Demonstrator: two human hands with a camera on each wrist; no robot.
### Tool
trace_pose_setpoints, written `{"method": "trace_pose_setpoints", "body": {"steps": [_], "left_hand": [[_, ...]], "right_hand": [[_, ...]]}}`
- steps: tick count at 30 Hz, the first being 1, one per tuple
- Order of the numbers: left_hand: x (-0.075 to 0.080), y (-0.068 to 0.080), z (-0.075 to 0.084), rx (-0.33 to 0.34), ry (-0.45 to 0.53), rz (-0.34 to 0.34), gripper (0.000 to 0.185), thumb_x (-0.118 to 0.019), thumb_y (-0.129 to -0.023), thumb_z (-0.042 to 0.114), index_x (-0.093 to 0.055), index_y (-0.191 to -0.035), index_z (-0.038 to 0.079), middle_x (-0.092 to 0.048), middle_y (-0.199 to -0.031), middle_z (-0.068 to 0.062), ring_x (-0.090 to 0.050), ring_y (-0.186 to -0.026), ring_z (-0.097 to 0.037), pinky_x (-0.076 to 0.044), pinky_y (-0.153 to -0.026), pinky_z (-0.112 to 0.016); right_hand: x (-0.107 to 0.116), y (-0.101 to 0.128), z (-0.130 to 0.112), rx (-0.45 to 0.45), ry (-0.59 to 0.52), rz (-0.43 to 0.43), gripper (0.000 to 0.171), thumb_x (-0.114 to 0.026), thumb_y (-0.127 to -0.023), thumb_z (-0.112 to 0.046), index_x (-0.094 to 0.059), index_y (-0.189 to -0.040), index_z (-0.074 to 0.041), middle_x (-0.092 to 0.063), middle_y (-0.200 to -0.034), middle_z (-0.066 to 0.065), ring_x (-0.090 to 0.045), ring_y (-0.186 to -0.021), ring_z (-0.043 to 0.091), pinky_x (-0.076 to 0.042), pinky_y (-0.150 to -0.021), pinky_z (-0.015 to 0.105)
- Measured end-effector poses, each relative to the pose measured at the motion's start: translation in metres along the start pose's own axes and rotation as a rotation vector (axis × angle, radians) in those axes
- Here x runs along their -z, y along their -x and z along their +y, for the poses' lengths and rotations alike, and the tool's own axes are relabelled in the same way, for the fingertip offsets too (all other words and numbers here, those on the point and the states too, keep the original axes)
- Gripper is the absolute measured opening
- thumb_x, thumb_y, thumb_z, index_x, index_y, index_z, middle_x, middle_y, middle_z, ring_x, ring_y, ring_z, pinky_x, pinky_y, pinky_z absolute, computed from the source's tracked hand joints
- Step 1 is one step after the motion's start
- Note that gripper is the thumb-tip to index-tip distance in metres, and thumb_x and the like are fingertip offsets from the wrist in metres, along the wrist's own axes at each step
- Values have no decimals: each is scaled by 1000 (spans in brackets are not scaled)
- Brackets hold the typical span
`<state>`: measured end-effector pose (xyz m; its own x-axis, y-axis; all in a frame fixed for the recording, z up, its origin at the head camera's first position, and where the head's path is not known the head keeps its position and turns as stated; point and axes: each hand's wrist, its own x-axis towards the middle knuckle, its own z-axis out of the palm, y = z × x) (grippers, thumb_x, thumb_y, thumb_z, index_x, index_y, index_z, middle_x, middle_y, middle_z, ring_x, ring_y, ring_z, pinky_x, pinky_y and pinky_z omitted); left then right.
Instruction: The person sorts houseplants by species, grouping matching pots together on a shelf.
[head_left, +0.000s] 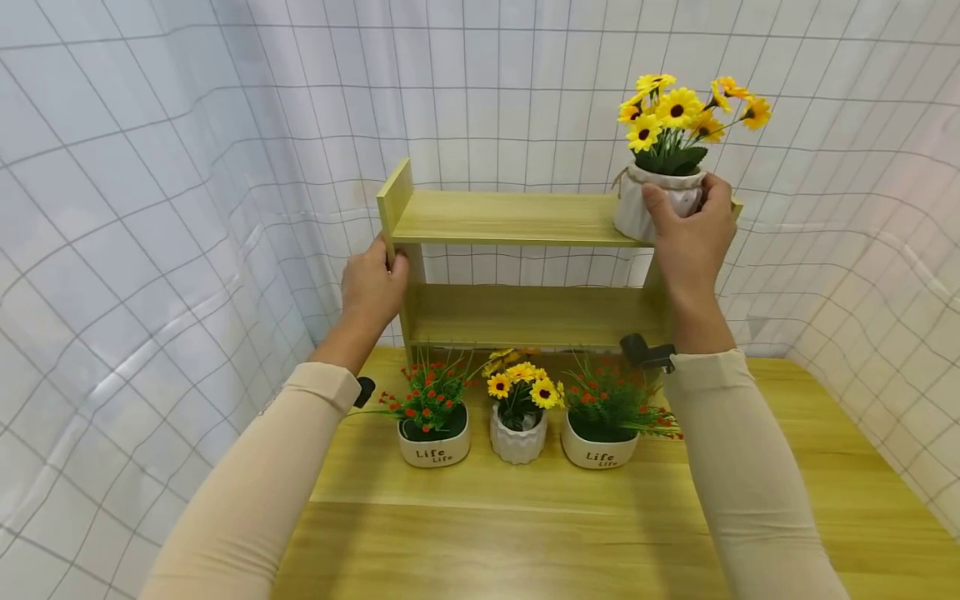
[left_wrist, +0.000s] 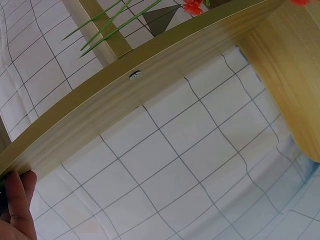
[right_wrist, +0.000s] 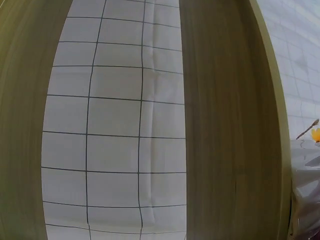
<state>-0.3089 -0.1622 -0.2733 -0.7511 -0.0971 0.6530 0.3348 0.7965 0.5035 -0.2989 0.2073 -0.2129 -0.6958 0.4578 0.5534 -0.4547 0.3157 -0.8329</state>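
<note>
Gripping the sunflower pot (head_left: 658, 208), your right hand (head_left: 693, 237) has its fingers and thumb curled round the white body, wrapped close with no gap showing. That pot stands on the top board of the shelf (head_left: 510, 218), at the board's right end, its yellow blooms rising above your knuckles. Your left hand (head_left: 371, 287) holds the shelf's left upright just under the top board, thumb in front and fingers hooked round the edge; the left wrist view shows only a fingertip (left_wrist: 17, 192) pressed against the wood, so how far the other fingers wrap there you cannot tell.

Below the shelf's lower board, 3 more pots sit in a row on the table (head_left: 825, 467). Toward the shelf's left foot is a red-flower pot (head_left: 433, 446) marked "Life". Under the shelf's middle is a small ribbed pot (head_left: 518, 437) with sunflowers. Toward the shelf's right foot is a second "Life" pot (head_left: 598, 450), partly behind your right sleeve. These 3 stand close together without touching.

Behind the shelf hangs a white curtain (head_left: 150, 167) with a grey grid. From the right wrist, you see mostly shelf boards with that curtain between them.
</note>
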Motion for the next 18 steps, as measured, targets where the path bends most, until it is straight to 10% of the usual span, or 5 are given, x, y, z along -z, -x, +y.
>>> {"method": "trace_pose_setpoints", "body": {"steps": [18], "left_hand": [[-1, -2, -2, -6, 1, 3, 22, -49, -98, 21, -61, -103, 4, -60, -72, -18, -53, -67, -36, -42, -61, -47]], "right_hand": [[-9, -9, -1, -39, 267, -41, 85, -63, -82, -65, -40, -142, -10, -54, -130, 11, -53, -109, 20, -43, -88, 34]]}}
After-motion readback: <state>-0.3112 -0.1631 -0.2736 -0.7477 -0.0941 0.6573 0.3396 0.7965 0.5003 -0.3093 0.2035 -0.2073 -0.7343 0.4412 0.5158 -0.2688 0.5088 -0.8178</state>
